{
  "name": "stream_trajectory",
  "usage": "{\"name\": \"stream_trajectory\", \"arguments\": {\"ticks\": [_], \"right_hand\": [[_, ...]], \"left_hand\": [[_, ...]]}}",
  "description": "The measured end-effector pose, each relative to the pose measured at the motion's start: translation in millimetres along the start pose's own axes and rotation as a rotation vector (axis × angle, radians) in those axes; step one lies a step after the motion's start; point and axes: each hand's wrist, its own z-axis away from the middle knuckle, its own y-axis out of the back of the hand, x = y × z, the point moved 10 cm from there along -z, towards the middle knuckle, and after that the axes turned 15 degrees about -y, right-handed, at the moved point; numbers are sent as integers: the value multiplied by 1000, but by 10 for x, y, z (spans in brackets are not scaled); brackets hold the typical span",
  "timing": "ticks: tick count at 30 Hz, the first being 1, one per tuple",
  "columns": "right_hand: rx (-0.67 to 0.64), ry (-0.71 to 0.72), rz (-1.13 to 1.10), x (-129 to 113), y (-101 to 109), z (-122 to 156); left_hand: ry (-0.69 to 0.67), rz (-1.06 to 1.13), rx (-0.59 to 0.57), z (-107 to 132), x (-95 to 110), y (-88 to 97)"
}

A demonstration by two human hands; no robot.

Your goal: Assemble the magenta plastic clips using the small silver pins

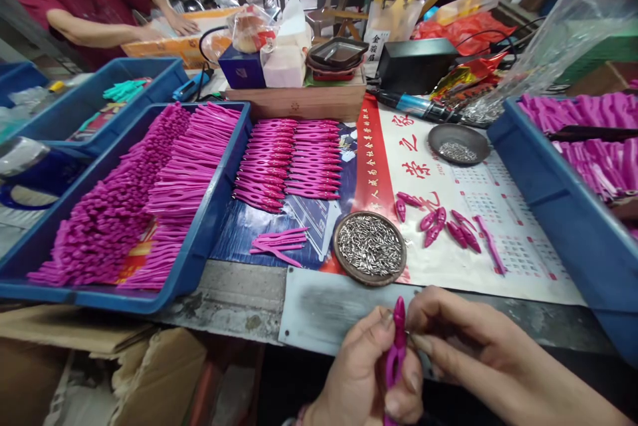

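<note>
My left hand (369,373) is closed around a magenta plastic piece (399,323) with a darker, pointed head on top and a slotted, forked body below. The piece points upward, just past the table's front edge. Beside its neck, my right hand (448,339) pinches what looks like a small metal pin (408,333), mostly covered by the fingertips. Just beyond my hands stands a round dish (340,265) full of tiny metal pins. Several loose magenta heads (434,226) lie to its right, near a single magenta strip (491,245).
A blue tray (187,273) of magenta strips fills the left; another blue tray (543,193) stands right. Assembled magenta pieces (289,160) lie in two stacks between. A smaller dark dish (476,153) and an electric screwdriver (419,107) sit farther back. Another person (94,0) works at far left.
</note>
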Motion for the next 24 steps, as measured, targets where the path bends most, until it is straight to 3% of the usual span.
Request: {"name": "stream_trajectory", "arguments": {"ticks": [4,8,13,19,24], "right_hand": [[102,94,244,-35,-3,63],[124,43,324,63,-18,95],[94,-15,114,73,24,34],[-100,-52,-271,79,-84,-46],[-110,-66,-238,166,-110,-24]], "left_hand": [[-49,-51,-21,-5,17,13],[-107,-124,-73,-16,39,-14],[-100,-125,-86,-10,30,-28],[-85,-41,-164,7,38,-80],[-52,33,-212,19,-13,-121]]}}
